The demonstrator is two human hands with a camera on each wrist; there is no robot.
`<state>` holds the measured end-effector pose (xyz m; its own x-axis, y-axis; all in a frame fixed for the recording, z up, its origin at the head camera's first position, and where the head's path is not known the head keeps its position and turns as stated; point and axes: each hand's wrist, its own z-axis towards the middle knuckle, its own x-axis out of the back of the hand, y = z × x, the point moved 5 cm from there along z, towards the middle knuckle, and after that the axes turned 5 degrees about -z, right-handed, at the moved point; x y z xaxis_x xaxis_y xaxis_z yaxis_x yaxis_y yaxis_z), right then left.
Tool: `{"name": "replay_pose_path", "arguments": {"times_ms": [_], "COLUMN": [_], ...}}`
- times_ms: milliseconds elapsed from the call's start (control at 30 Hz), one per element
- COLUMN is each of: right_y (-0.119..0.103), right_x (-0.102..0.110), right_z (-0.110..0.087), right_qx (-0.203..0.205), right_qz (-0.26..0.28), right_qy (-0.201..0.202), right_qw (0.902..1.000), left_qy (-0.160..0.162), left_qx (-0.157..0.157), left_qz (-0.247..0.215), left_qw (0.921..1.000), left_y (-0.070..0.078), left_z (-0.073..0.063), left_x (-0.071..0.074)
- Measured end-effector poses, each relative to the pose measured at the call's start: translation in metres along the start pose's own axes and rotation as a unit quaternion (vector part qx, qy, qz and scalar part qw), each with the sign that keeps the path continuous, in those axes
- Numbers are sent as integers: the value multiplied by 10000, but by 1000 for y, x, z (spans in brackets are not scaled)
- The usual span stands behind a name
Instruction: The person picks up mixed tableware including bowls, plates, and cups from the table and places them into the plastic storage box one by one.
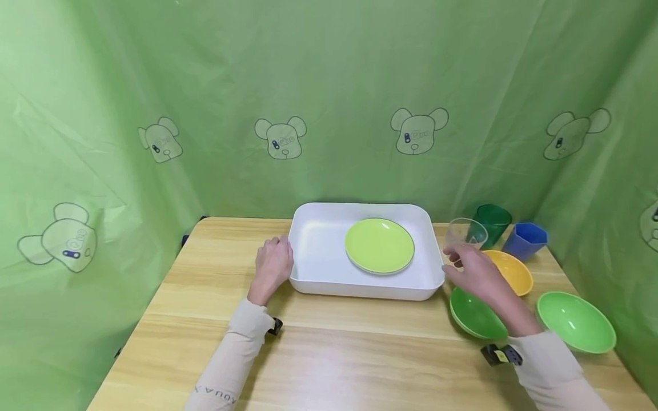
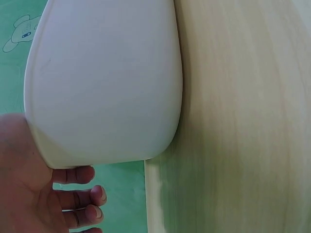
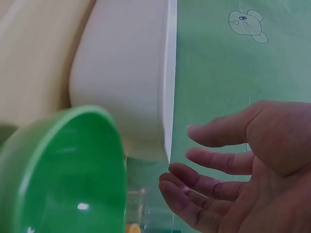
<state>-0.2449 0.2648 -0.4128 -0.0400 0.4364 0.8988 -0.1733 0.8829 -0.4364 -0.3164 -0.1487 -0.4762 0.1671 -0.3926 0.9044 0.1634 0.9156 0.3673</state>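
A white tray stands on the table, with a yellow-green plate lying flat inside it. My left hand rests against the tray's left end, its fingers loosely bent along the outside of the wall; the thumb is hidden behind the tray in the left wrist view. Just off the right end hovers my right hand, thumb and fingers apart with nothing between them. Beneath and beside the right forearm sit a green bowl and an orange dish, both partly covered.
Behind the right hand are a clear cup, a dark green cup and a tilted blue cup. A light green bowl stands near the table's right edge. Green curtain encloses the table at back and sides.
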Motion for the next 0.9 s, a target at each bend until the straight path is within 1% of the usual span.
{"name": "replay_pose_path", "arguments": {"times_ms": [300,500,633,900], "right_y": [23,36,44,55], "right_x": [0,-2,-3,-1], "right_z": [-23,-39,-47,-59], "right_qx": [-103,-165,-369,-514], "right_qz": [-351,-471,-534,-585], "right_qy": [192,370,357,330], "right_qw": [9991,9981,9973,9964], "left_qy": [-59,-79,-90,-152], "left_qx": [113,114,127,202], "left_qz": [1,-3,-6,-111], "left_qw": [9999,9999,9999,9996], "left_y": [0,-1,-1,0], "left_z": [1,1,1,0], "left_x": [-1,-3,-3,-2]}}
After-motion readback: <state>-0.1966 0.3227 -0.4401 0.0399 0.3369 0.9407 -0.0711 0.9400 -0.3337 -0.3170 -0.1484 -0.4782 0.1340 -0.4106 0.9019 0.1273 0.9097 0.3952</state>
